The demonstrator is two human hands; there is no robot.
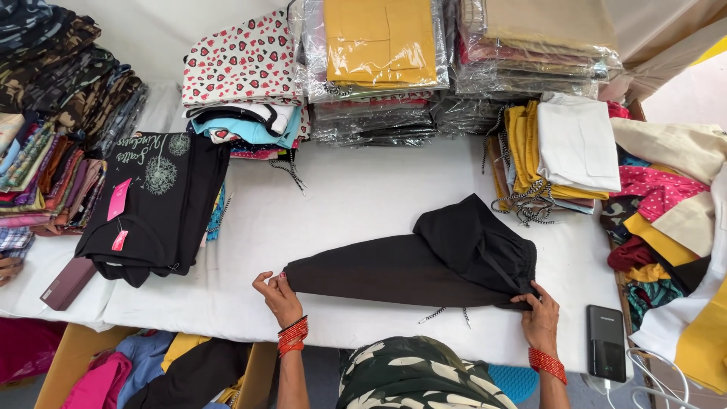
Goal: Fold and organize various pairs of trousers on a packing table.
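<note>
1. A pair of black trousers (424,261) lies folded lengthwise on the white table (356,204), near the front edge and a little right of the middle, with its waist end doubled over at the right.
2. The left hand (279,297) pinches the narrow leg end of the trousers at the left, fingers curled on the cloth. Red bangles (293,335) sit on that wrist.
3. The right hand (539,312) grips the near right corner of the folded waist part, fingers closed on the fabric; this wrist also wears red bangles.
4. A black-and-white drawstring (443,313) hangs out from under the trousers at the near edge, between the 2 hands.
5. A black power bank (606,342) lies just right of the right hand, with a white cable (659,375) beside it.
6. On the left of the table sits a black printed garment (155,201) with pink tags.
7. At the far side stand stacks of folded clothes: a heart-patterned pile (242,64) and plastic-wrapped packs (382,45). A yellow and white pile (556,148) is at the right.
</note>
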